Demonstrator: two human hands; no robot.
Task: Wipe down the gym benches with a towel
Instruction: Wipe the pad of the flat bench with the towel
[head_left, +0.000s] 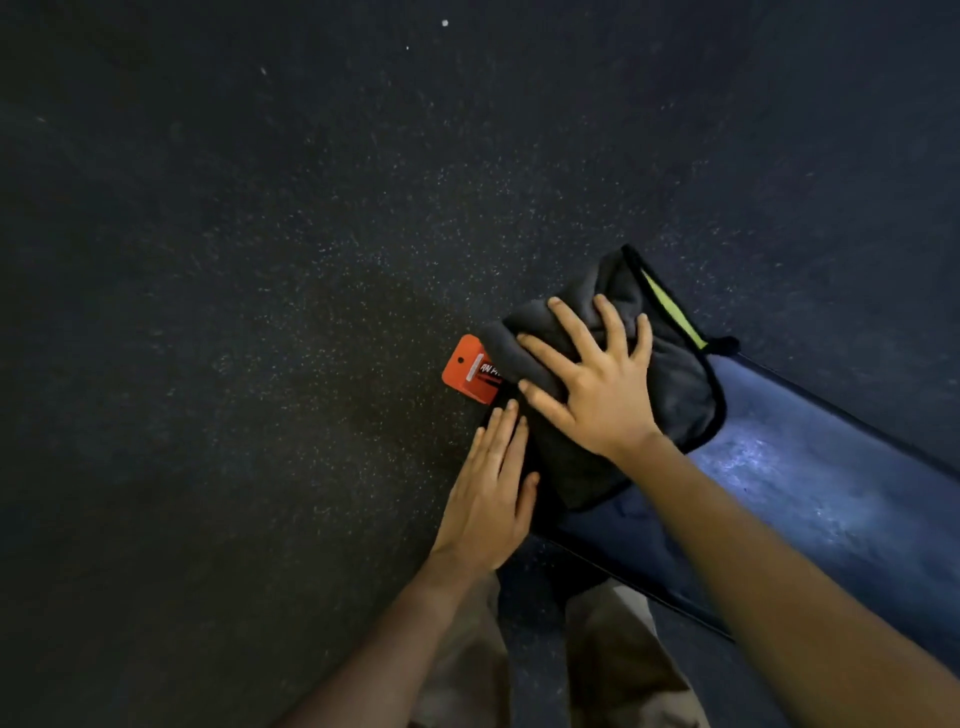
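A dark grey towel (675, 384) with black edging and a strip of yellow-green lies bunched over the near end of a dark padded bench (810, 493). My right hand (597, 384) presses flat on the towel with fingers spread. My left hand (493, 493) rests with straight fingers against the bench's left edge, beside the towel. The bench pad shines bluish to the right of the towel.
An orange tag (467, 374) with white lettering sticks out from under the towel at the bench end. Dark speckled rubber floor (260, 312) fills the left and top. My trouser legs (613, 660) stand below, close to the bench.
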